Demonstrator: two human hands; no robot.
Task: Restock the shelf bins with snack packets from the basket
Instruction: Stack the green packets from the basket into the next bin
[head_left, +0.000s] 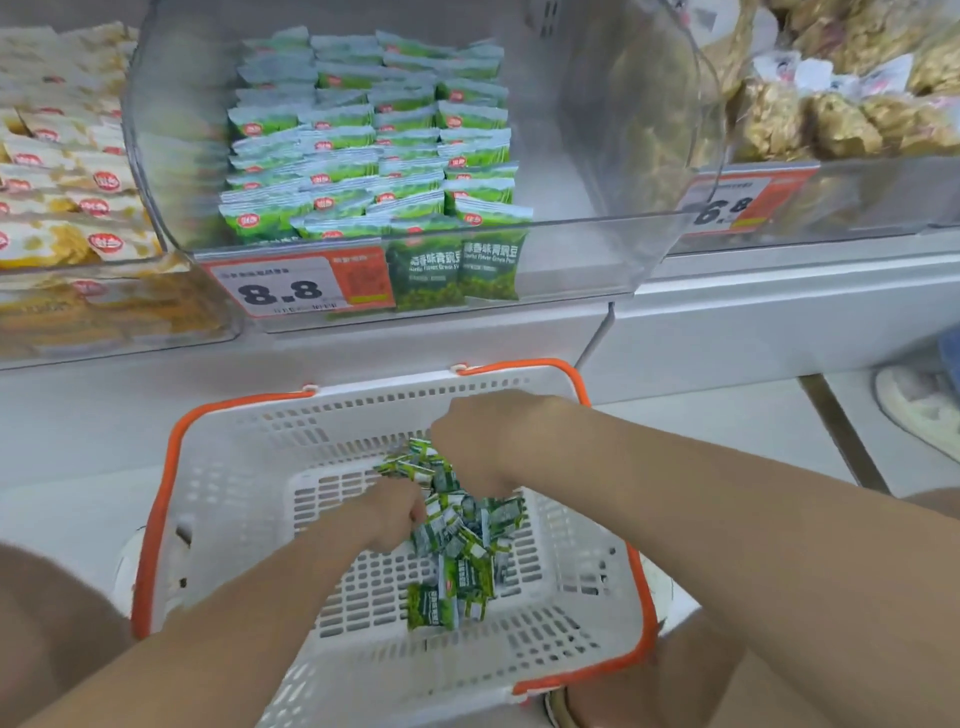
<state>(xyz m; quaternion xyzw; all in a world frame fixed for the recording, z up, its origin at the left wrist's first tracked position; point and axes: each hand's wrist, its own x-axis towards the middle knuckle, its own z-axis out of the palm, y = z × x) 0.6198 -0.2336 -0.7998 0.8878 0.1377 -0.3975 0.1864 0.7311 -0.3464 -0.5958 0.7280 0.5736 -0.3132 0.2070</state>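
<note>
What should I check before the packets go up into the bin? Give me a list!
1. Left hand grips green packets in the basket: ok.
2. Right hand has a grip too: cannot tell, fingers hidden.
3. They match the stacked packets in the middle bin: ok, both green.
4. Room in that bin: ok, its right side is bare.
</note>
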